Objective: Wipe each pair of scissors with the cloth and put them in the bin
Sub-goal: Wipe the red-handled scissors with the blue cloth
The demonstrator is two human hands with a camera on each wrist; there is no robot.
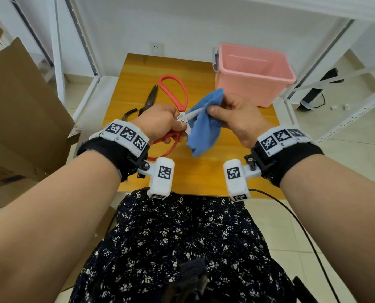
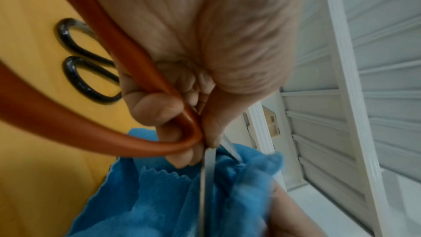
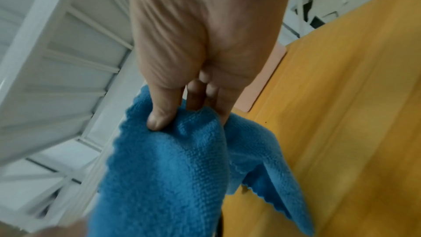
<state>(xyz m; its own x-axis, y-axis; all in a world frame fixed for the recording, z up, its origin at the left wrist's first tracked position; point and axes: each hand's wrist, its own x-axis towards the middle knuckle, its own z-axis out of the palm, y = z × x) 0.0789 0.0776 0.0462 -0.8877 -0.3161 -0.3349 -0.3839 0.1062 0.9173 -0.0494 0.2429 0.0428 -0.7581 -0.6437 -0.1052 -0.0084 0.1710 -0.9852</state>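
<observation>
My left hand (image 1: pixel 177 124) grips a red-handled pair of scissors (image 1: pixel 174 91) at the pivot, held open above the wooden table (image 1: pixel 204 173). One blade (image 1: pixel 195 113) runs up and right into a blue cloth (image 1: pixel 204 132), which my right hand (image 1: pixel 217 111) pinches around it. In the left wrist view my fingers (image 2: pixel 159 107) curl round the red handle (image 2: pixel 136 143), and the blade (image 2: pixel 206 177) goes into the cloth (image 2: pixel 159 201). In the right wrist view my thumb (image 3: pixel 159 118) presses the cloth (image 3: pixel 170 168). The pink bin (image 1: pixel 254 71) stands at the back right.
A black pair of scissors (image 1: pixel 149 99) lies on the table's left side; its handles (image 2: pixel 77 73) show in the left wrist view. A cardboard box (image 1: pixel 18 101) stands at the left. White shelf frames (image 1: pixel 326 68) flank the table. A black cable (image 1: pixel 295 217) trails from my right wrist.
</observation>
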